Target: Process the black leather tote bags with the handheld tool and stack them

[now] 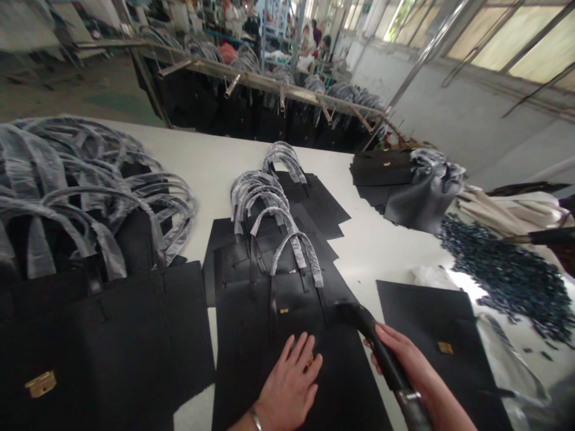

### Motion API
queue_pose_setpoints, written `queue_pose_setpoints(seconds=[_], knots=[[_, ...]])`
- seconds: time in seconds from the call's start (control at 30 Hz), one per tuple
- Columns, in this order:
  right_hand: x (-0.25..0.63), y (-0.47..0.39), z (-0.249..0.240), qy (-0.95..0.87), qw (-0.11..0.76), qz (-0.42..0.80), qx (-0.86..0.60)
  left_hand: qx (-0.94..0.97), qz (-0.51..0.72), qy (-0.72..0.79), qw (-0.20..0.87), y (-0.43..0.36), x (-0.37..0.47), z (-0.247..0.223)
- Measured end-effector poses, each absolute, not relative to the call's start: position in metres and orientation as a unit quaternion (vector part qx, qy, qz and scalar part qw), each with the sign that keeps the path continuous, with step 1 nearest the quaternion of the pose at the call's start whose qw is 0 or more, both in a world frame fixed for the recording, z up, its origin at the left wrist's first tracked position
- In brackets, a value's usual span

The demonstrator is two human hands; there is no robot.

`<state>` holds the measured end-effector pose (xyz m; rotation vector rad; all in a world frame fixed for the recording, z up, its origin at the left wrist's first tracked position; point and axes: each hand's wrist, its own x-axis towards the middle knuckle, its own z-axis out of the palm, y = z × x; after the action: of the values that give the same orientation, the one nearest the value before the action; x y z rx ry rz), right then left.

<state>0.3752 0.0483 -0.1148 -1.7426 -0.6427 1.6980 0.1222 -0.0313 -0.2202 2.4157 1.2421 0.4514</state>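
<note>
My left hand (291, 377) lies flat, fingers spread, on a black bag panel (251, 359) and partly covers its gold clasp. My right hand (399, 359) is wrapped round the handle of a black tool with a bent head (380, 344). The tool's head is blurred against the dark panel, near the base of one handle, so its exact kind and whether it touches cannot be told. Plastic-wrapped bag handles (299, 239) arch up from the overlapping panels ahead of my hands.
Left stands a big stack of black bag panels (112, 335) with wrapped handles. A panel with a gold clasp (426, 323) lies right, near a heap of small dark pieces (503, 269). Folded black pieces (381, 173) lie farther back. A metal rack (251, 81) stands beyond the white table (197, 143).
</note>
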Motion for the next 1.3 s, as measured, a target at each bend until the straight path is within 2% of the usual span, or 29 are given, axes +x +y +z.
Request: queue_pose_setpoints(seconds=[0.2,0.4,0.67,0.8,0.93,1.17,1.3], knots=[[0.368,0.066,-0.119,-0.263,0.336,0.633,-0.646,0.861,0.153,0.445,0.193,-0.032,0.123,-0.223],[0.377,0.052,-0.114,-0.236,0.301,0.659,-0.647,0.862,0.155,0.443,0.194,-0.031,0.123,-0.221],[0.370,0.068,-0.111,-0.253,0.402,0.585,-0.657,0.863,0.150,0.448,0.177,-0.030,0.125,-0.224],[0.397,0.017,-0.087,-0.215,0.418,0.554,-0.687,0.862,0.141,0.452,0.180,-0.029,0.127,-0.221],[0.407,-0.068,-0.075,-0.155,0.393,0.533,-0.733,0.864,0.131,0.454,0.172,-0.029,0.129,-0.220],[0.396,-0.192,-0.108,-0.060,0.323,0.522,-0.787,0.872,0.132,0.452,0.138,-0.030,0.131,-0.220],[0.397,-0.194,-0.123,-0.032,0.366,0.543,-0.755,0.875,0.128,0.450,0.125,-0.031,0.132,-0.220]])
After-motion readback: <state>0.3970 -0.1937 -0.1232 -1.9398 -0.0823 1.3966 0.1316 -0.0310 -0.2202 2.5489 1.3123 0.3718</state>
